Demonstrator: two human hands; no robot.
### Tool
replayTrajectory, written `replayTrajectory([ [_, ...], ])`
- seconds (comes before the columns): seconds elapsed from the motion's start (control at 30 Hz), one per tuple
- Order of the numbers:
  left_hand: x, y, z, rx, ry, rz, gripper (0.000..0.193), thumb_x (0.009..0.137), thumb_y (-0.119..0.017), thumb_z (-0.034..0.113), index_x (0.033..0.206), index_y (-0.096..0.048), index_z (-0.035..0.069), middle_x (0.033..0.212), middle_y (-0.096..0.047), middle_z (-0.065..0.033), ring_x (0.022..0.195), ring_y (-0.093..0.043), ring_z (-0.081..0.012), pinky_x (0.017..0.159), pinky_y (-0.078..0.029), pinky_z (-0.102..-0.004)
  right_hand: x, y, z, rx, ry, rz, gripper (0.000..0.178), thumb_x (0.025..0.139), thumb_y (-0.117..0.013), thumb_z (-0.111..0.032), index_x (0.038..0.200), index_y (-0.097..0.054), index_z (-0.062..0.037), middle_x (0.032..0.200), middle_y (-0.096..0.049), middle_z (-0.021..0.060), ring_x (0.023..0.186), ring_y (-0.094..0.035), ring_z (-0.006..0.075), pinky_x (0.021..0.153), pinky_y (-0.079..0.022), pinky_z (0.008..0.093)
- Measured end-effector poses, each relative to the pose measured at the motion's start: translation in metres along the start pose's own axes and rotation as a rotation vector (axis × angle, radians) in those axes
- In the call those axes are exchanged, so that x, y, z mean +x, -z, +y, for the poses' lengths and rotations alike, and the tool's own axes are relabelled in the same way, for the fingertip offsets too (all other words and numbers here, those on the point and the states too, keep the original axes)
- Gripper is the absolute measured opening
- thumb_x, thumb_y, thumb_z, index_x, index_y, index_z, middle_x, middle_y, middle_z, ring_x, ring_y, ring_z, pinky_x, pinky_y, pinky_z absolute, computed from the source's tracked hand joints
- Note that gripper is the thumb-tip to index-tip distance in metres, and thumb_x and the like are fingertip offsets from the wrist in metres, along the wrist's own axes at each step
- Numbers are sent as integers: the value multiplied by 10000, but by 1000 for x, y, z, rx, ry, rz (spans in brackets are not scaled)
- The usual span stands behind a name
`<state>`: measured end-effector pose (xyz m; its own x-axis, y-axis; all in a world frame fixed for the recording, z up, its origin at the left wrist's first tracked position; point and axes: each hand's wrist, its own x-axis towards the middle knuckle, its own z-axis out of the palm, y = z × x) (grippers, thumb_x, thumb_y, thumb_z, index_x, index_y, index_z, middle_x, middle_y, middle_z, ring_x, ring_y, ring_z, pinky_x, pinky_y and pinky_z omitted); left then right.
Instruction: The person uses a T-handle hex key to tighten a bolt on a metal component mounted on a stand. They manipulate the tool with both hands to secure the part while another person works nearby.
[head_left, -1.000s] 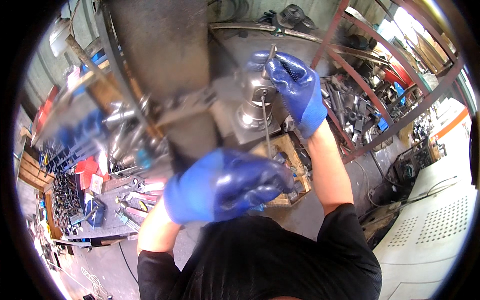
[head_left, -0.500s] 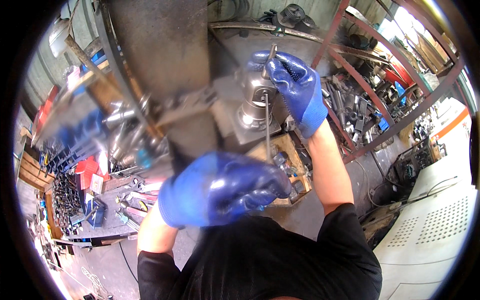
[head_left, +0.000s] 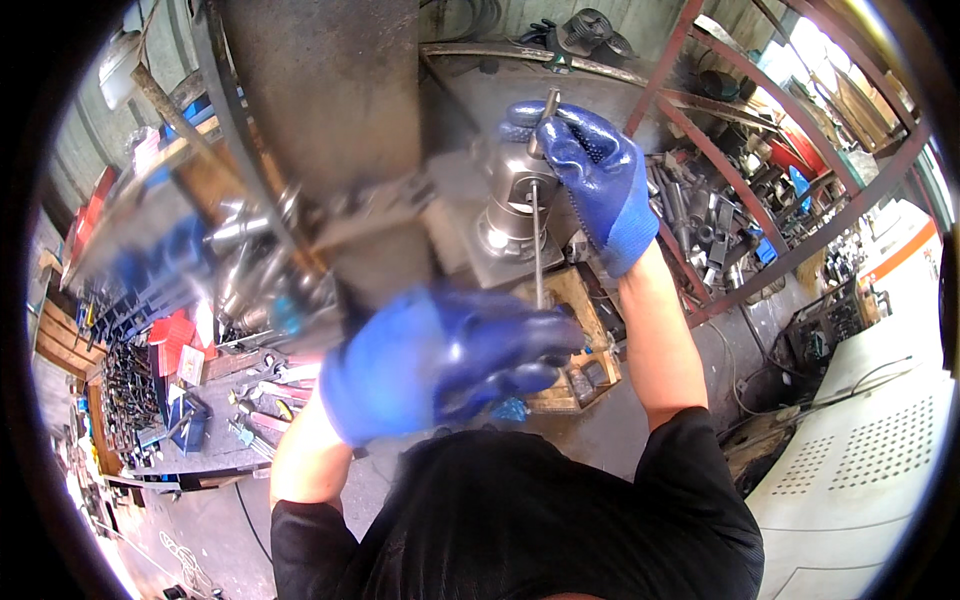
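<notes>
Blue coated work gloves cover both hands. A bright steel cylindrical fixture (head_left: pixel 513 187) stands upright on a square base plate (head_left: pixel 497 262), with an opening in its near side. A thin metal rod (head_left: pixel 538 250) runs from that opening toward me. My left hand (head_left: pixel 455 360), smeared by motion, is closed around the rod's near end, hiding it. At the fixture's top, my right hand (head_left: pixel 598 185) pinches a short metal pin (head_left: pixel 551 105) that stands up between thumb and fingers. The pin's lower end is partly covered by the glove.
A wooden box (head_left: pixel 597 330) of small parts sits below the fixture. At left, a bench (head_left: pixel 222 450) carries pliers, tool bits and a red container (head_left: pixel 175 340). A reddish metal frame (head_left: pixel 755 285) and metal parts stand at right, near a white perforated cabinet (head_left: pixel 850 470).
My left hand has shifted slightly up along the rod and its fingers have turned. My right hand and the pin have moved only a touch to the right.
</notes>
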<state>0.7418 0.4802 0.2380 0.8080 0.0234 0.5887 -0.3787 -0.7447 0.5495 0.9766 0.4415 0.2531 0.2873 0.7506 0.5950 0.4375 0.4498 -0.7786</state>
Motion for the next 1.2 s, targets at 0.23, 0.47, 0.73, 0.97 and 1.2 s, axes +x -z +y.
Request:
replayTrajectory([
  [0.23, -2, -13, 4, 541, -135, 97, 271, 813, -836, 214, 1068, -771, 149, 951, -784, -46, 824, -772, -239, 700, -582, -360, 0, 1, 5, -18, 8, 12, 237, 1048, -660, -137, 1218, -751, 2, 1113, -794, 83, 1009, -714, 118, 917, -561, 284],
  [0.47, 1, -25, 19, -239, 232, 153, 194, 987, -596, 92, 985, -741, -37, 878, -780, -130, 776, -763, -216, 769, -603, -361, 3, 4, -1, 22, 0, -39, 265, 1055, -648, -142, 1246, -724, 24, 1118, -789, 93, 1027, -723, 135, 900, -573, 287],
  [0.73, -23, -16, -24, -924, 257, -87, 411, 1045, -619, 114, 1422, -577, -44, 1348, -676, -137, 1151, -648, -186, 953, -525, -319, 10, -2, -2, 93, -4, -78, 249, 1066, -630, -141, 1220, -731, 26, 1103, -782, 111, 1020, -733, 156, 885, -571, 290],
  [0.97, -8, -11, -31, -828, 177, -196, 426, 987, -651, 25, 1408, -605, -26, 1263, -723, -115, 1050, -684, -181, 914, -546, -320, 12, -4, 6, 125, 35, 1, 218, 1059, -637, -133, 1144, -755, 30, 1040, -786, 104, 932, -752, 169, 837, -585, 304],
  [1.2, 1, -12, -21, 144, -181, 85, 374, 822, -839, 353, 1105, -778, 117, 933, -765, -99, 799, -740, -319, 703, -575, -417, 15, -3, 5, 181, 53, -25, 216, 1053, -637, -127, 1119, -757, 40, 1031, -788, 113, 920, -759, 180, 844, -597, 317],
])
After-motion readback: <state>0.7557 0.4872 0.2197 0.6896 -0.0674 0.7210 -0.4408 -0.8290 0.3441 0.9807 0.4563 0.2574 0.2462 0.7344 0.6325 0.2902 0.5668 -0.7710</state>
